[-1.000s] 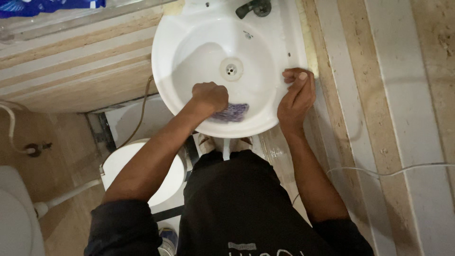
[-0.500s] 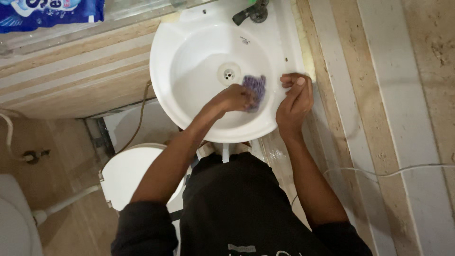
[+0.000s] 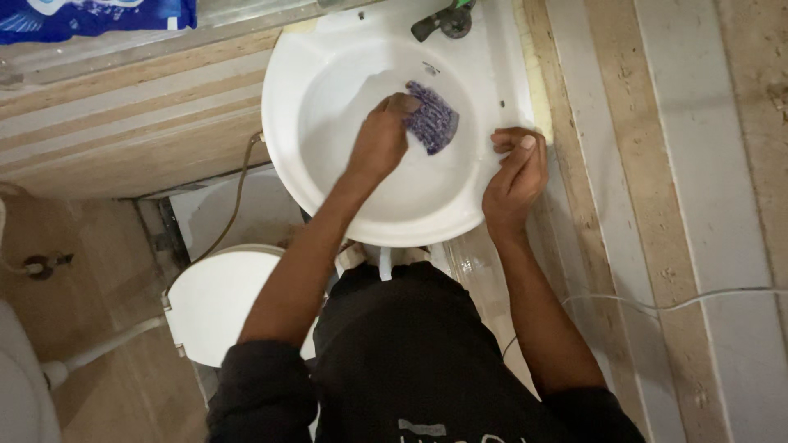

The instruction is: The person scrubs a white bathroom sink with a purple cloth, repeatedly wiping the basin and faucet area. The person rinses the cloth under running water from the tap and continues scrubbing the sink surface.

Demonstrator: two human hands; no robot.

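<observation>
A round white sink (image 3: pixel 308 78) fills the upper middle of the head view. My left hand (image 3: pixel 379 141) is inside the bowl, pressing a purple scrubbing pad (image 3: pixel 432 121) against the far inner wall, just below the dark tap (image 3: pixel 443 23). The pad covers the area around the drain. My right hand (image 3: pixel 515 176) grips the sink's right rim, fingers curled over the edge.
A white lidded bucket (image 3: pixel 215 302) stands on the floor under the sink at left. A toilet edge (image 3: pixel 20 390) shows at the far left. A blue packet (image 3: pixel 98 15) lies on the ledge at top left. A thin cable (image 3: pixel 698 299) crosses the striped tiled wall at right.
My left hand has carried the purple pad from the bowl's near side, past the drain, up to the far wall below the tap. My right hand has stayed on the rim.
</observation>
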